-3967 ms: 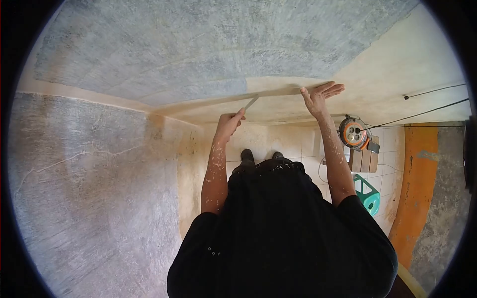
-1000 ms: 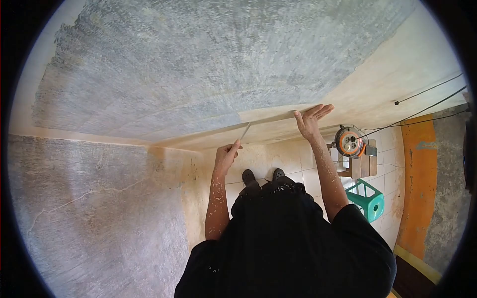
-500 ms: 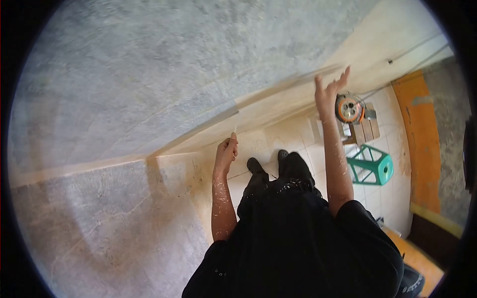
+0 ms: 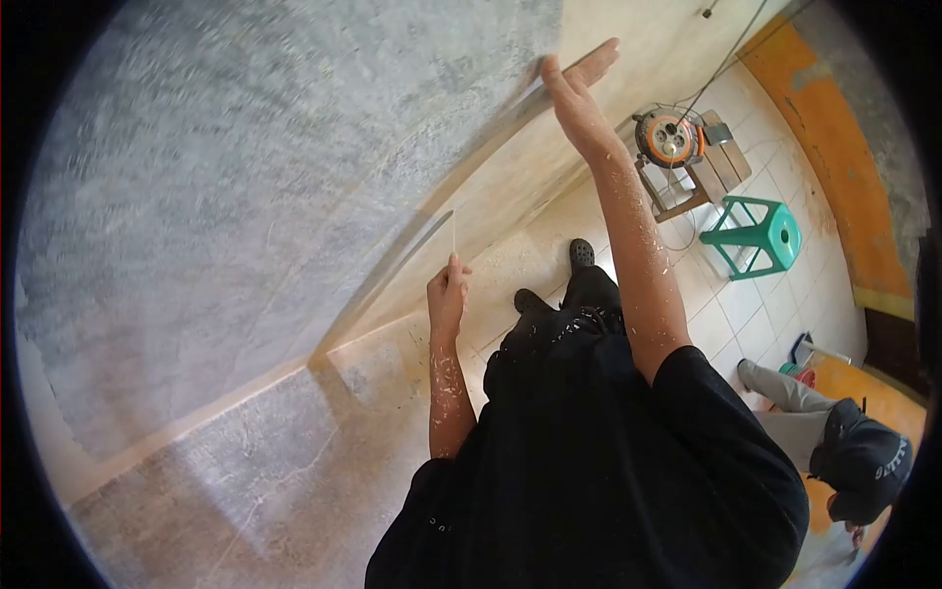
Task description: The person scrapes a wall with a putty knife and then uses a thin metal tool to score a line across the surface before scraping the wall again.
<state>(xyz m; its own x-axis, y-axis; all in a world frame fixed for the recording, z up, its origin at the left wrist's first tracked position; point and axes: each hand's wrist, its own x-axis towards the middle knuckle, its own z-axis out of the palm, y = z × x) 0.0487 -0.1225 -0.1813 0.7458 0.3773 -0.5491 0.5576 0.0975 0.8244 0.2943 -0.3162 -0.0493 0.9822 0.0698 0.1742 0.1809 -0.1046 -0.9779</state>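
Observation:
My left hand (image 4: 448, 297) is closed, thumb pressed against the fingers, in front of the cream lower band of the wall. Out of its grip rises a thin, pale strip (image 4: 453, 234), seen nearly edge-on; its kind I cannot tell. Higher and to the right, my right hand (image 4: 586, 103) is held flat, fingers stretched and thumb apart, right at the border between the grey wall surface (image 4: 324, 128) and the cream part (image 4: 628, 49). Nothing shows in it. Pale flakes cling to both forearms.
An orange-and-black cable reel (image 4: 669, 137) sits on a small wooden stool (image 4: 721, 162), its cord running up. Beside it stands a green plastic stool (image 4: 770, 239) on the tiled floor. At lower right another person in a black cap (image 4: 868, 466) bends low.
My right hand has moved up and left to the wall, its fingers now straighter. The left hand keeps hold of the strip. The view has shifted, bringing the other person further into sight.

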